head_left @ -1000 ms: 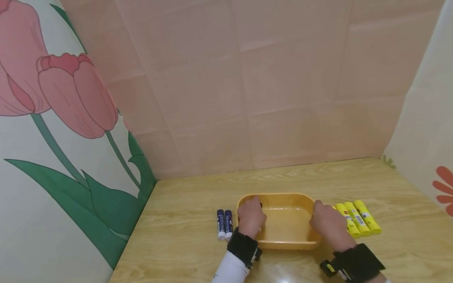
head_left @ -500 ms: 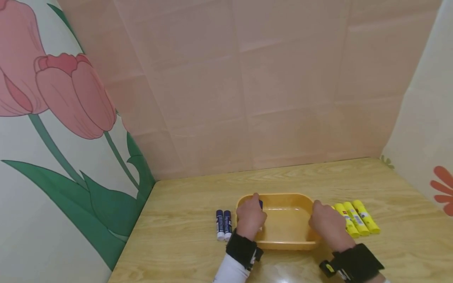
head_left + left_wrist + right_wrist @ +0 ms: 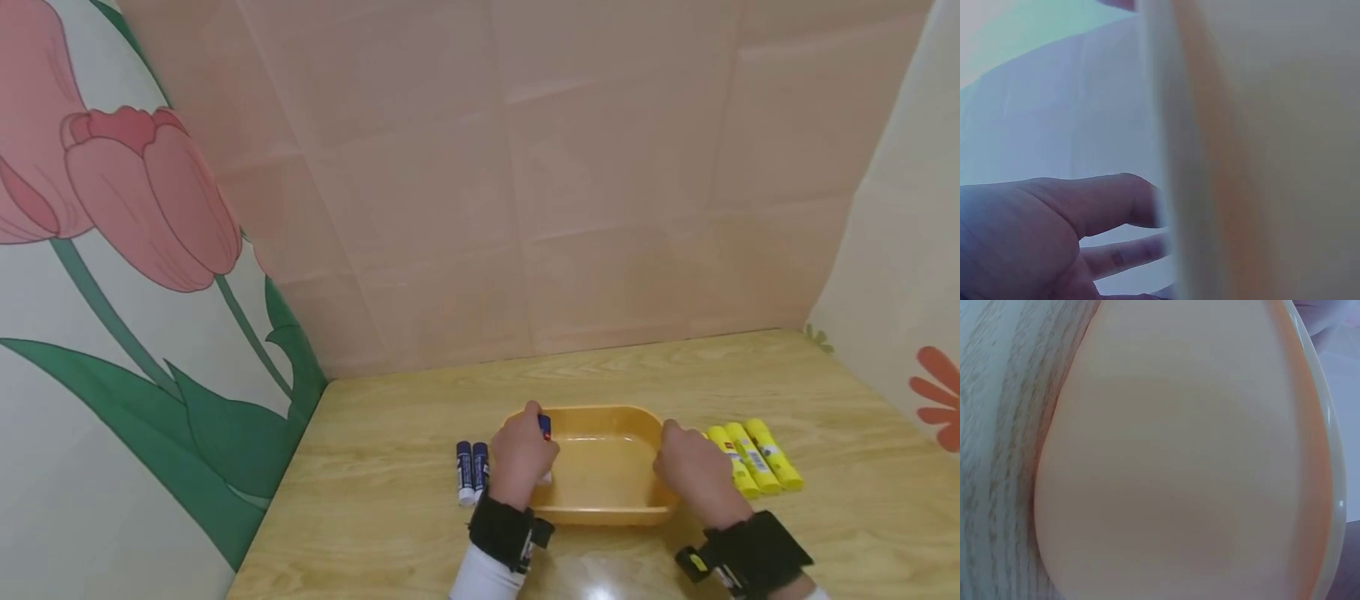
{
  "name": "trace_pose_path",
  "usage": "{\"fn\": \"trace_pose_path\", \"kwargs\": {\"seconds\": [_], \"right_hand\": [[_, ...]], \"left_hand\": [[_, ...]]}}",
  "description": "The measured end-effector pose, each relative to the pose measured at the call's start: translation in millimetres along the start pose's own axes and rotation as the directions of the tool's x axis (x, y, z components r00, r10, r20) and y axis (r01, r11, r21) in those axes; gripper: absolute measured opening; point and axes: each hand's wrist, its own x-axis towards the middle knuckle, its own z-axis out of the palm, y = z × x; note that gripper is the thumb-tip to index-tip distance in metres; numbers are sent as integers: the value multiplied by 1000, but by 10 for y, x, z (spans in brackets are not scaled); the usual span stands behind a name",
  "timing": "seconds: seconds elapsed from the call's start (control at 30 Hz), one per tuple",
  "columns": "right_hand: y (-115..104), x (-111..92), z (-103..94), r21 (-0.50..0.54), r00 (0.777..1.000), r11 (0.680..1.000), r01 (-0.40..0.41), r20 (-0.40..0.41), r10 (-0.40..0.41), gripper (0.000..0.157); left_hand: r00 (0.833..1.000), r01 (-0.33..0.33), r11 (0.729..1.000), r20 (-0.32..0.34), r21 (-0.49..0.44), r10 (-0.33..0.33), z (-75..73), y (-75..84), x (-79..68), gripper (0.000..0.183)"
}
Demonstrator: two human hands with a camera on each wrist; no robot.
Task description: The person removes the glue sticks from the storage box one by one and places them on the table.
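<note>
A yellow-orange plastic tray (image 3: 607, 507) stands on the wooden table in the head view. My left hand (image 3: 521, 454) is over its left end, holding a glue stick (image 3: 544, 428) with a dark blue cap, partly hidden behind the fingers. In the left wrist view the thumb and fingers (image 3: 1107, 203) pass behind the blurred tray wall (image 3: 1200, 150). At the tray's right end, my right hand (image 3: 693, 467) grips the rim. The right wrist view is mostly filled by the tray's outer wall (image 3: 1172, 456). Two blue-and-white glue sticks (image 3: 465, 473) lie just left of the tray.
Several yellow glue sticks (image 3: 759, 458) lie side by side to the right, partly hidden by my right hand. The table (image 3: 397, 417) ends at a pinkish back sheet (image 3: 525, 183). Side walls carry a tulip print (image 3: 157, 200) and a red flower print (image 3: 937, 400).
My left hand has shifted slightly left and up in the head view, and the glue stick has moved with it, showing more of its blue cap. The right hand keeps its grip.
</note>
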Motion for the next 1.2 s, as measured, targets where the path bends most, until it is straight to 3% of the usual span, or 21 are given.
{"fn": "trace_pose_path", "kwargs": {"seconds": [0.23,0.53,0.83,1.2], "right_hand": [[-24,-22,-26,-2,1000,1000,-2,-7,2,15],[-81,-3,-22,2,999,1000,-29,22,29,20],[-113,-10,-12,6,998,999,-44,55,44,24],[-88,-2,3,-3,1000,1000,-9,14,9,18]], "left_hand": [[998,43,996,39,-83,-40,-108,-12,-40,45],[999,32,998,38,-54,-30,-186,-53,-59,44],[999,38,994,37,-100,-34,-239,-65,-116,45],[998,54,994,49,-100,-50,-378,-27,-188,46]]}}
